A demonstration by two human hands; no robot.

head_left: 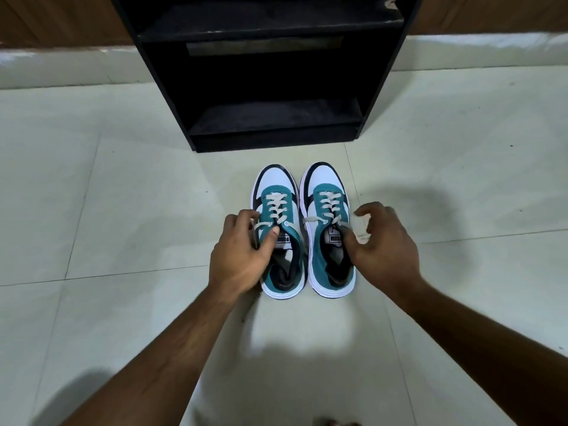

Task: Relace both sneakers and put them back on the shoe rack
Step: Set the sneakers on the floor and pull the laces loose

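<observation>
Two teal, white and black sneakers stand side by side on the floor, toes pointing at the shoe rack. Both have pale laces threaded through their eyelets. My left hand grips the left sneaker at its collar, thumb on the tongue, fingers around the outer side over a lace end. My right hand holds the right sneaker with the thumb inside the opening by the tongue; its other fingers are curled and spread above the outer side.
The black shoe rack stands just beyond the sneakers, its bottom shelf and the shelf above bare. Pale floor tiles surround the shoes. A wooden wall runs behind the rack.
</observation>
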